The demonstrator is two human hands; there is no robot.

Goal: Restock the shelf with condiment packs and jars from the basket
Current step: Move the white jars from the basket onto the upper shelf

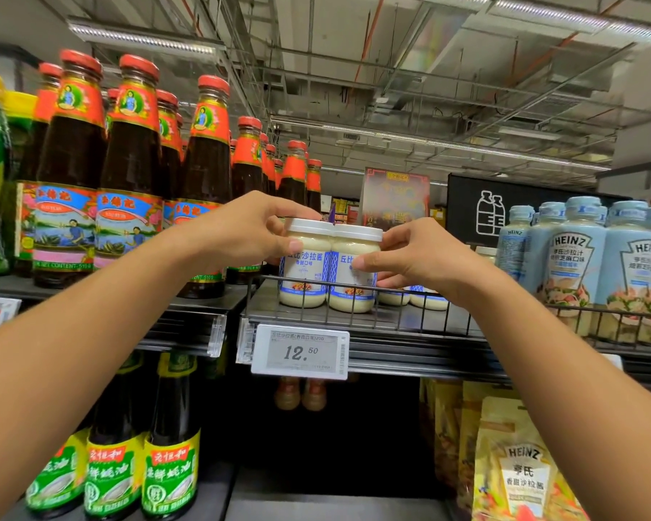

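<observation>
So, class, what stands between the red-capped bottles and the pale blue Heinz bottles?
Head view: the left jar, held by the left hand, touching the right jar, held by the right hand.

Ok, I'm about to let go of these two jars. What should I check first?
1. Left hand grip on the left salad dressing jar: ok, thumb and fingers round it.
2. Right hand grip on the right salad dressing jar: ok.
3. Both jars upright, white lids on, labels facing out: ok.
4. Both behind the wire rail: ok.
5. Bases fully set down on the shelf: cannot tell.
6. Price tag directly below them: ok.
</observation>
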